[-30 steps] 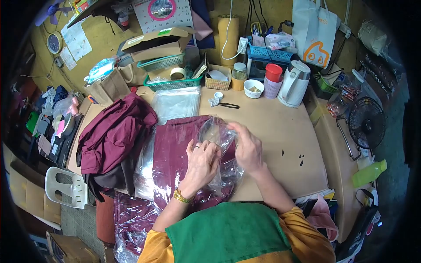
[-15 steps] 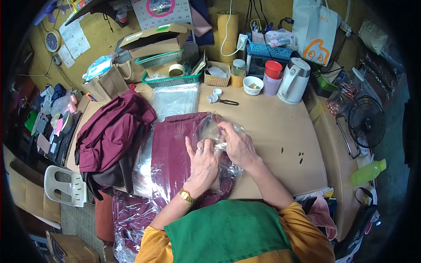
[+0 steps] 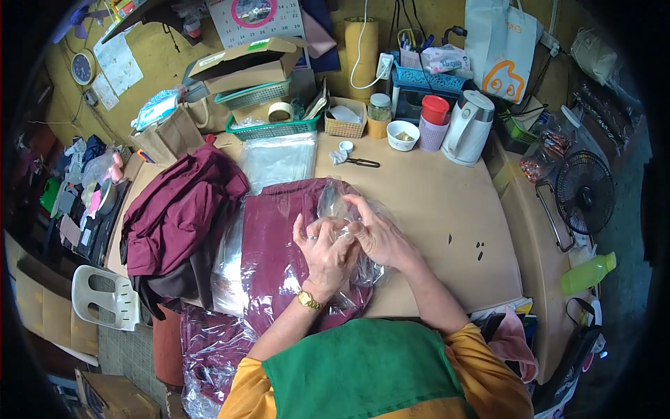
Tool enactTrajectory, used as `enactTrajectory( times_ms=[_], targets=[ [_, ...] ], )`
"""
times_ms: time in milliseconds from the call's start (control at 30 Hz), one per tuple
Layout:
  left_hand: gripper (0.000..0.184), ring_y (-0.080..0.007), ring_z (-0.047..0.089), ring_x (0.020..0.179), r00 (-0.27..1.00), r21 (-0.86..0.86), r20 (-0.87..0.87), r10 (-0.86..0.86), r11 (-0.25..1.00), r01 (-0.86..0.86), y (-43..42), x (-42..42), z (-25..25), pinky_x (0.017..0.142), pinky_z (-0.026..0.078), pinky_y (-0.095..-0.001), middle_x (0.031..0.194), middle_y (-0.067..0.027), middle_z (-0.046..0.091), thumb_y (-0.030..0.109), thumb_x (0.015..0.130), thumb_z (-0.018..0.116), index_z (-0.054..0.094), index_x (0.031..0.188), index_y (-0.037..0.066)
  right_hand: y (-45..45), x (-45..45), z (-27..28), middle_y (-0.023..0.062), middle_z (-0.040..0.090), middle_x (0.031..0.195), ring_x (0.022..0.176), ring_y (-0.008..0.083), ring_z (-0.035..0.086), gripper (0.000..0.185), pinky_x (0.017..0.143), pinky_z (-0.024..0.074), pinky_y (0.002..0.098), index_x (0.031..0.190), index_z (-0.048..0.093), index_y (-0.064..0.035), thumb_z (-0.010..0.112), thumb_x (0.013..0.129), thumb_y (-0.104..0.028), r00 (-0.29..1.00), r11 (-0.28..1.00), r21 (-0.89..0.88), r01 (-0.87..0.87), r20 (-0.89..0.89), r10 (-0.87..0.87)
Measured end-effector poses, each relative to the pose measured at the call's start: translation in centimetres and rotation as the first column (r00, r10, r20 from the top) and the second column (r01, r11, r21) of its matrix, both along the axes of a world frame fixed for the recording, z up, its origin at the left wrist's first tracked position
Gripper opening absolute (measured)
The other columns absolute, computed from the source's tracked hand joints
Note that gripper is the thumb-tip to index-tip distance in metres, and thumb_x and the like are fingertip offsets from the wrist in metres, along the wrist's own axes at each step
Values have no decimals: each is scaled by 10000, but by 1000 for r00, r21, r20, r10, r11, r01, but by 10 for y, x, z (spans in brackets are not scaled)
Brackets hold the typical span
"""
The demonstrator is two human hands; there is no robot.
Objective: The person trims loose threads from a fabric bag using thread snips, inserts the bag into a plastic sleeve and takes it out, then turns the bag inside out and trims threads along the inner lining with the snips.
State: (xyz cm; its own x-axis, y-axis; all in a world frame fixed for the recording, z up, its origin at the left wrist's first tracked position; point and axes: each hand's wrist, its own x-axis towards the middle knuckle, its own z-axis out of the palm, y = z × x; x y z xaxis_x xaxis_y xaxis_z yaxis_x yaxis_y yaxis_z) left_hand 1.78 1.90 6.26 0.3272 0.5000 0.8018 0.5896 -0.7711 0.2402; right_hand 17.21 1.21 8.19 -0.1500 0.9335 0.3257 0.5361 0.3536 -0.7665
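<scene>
A folded maroon garment [image 3: 273,237] lies inside a clear plastic bag [image 3: 335,202] on the table before me. My left hand [image 3: 326,255] is over the right side of the garment, its fingers curled and pinching the bag's gathered plastic. Close against it, my right hand [image 3: 380,237] pinches the same plastic between thumb and fingers. The fingertips of both hands nearly meet, and the exact fold between them is partly hidden. To the left is a loose heap of maroon clothing [image 3: 178,209] with a dark lining.
Flat clear bags [image 3: 279,162] lie behind the garment. Small snips [image 3: 363,163], a white bowl [image 3: 403,136] and a white kettle [image 3: 469,129] stand or lie farther back. Another bagged maroon garment [image 3: 213,349] is below the table's front edge. A black fan [image 3: 585,193] is at right.
My left hand has shifted slightly up and right, its wrist turning. My right hand has moved a little right, with the thumb now nearer the left fingers.
</scene>
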Motion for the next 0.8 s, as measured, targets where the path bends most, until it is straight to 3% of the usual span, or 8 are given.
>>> enactTrajectory(
  times_ms=[100,200,367,433,500,633,733,800],
  targets=[
    [265,-234,541,995,997,-9,-16,77,997,-77,-3,5,-5,1078,238,-564,1032,-10,598,152,682,746,705,938,208,-5,7,19,259,521,1288,1219,383,519,984,1020,392,406,1401,360,16,193,867,-793,999,993,-115,-22,-33,19],
    [328,-260,543,983,1000,64,23,15,998,-17,0,6,-7,1095,200,-554,993,-44,580,119,648,747,720,966,195,-4,5,15,301,482,1326,1239,396,507,1022,1008,403,424,1407,324,57,175,863,-795,990,992,-59,-109,-94,103],
    [199,-247,550,883,999,80,36,-13,997,10,4,6,5,1039,263,-507,844,-39,560,113,630,750,626,776,165,-3,7,10,282,455,1370,1281,388,472,1025,1047,373,417,1409,324,56,173,863,-797,987,987,-93,-133,-100,123],
    [203,-249,547,875,999,61,38,-4,998,2,2,8,6,1034,271,-500,840,-42,555,101,629,742,624,787,149,-3,6,10,281,457,1368,1280,392,472,1024,1051,370,418,1409,325,56,172,863,-798,989,988,-97,-121,-102,111],
    [207,-252,543,867,999,44,39,-2,999,0,2,10,5,1029,280,-494,837,-44,550,89,629,734,622,798,132,-1,5,5,232,507,1347,1240,335,517,988,1024,389,390,1413,368,-11,164,864,-805,995,996,-68,-62,-87,56],
    [238,-246,538,912,999,25,36,11,1000,-12,0,9,-9,1024,289,-494,894,-51,555,65,637,710,643,862,108,3,13,4,218,545,1302,1189,322,556,972,991,412,391,1407,381,-30,167,864,-807,993,998,-59,25,-110,-31],
    [271,-235,528,941,1000,15,7,28,999,-28,-3,10,-10,1030,288,-493,933,-48,552,60,639,708,672,903,107,1,15,12,206,579,1241,1160,315,574,966,973,423,392,1381,404,-28,161,863,-807,985,959,-270,-91,-165,47],
    [253,-239,523,919,1000,32,8,15,999,-15,-2,10,-14,1017,293,-490,914,-50,549,74,639,713,685,887,117,1,13,12,207,594,1160,1109,322,589,958,947,430,402,1347,423,-22,153,865,-806,993,985,-170,-17,-116,-3]
  ],
)
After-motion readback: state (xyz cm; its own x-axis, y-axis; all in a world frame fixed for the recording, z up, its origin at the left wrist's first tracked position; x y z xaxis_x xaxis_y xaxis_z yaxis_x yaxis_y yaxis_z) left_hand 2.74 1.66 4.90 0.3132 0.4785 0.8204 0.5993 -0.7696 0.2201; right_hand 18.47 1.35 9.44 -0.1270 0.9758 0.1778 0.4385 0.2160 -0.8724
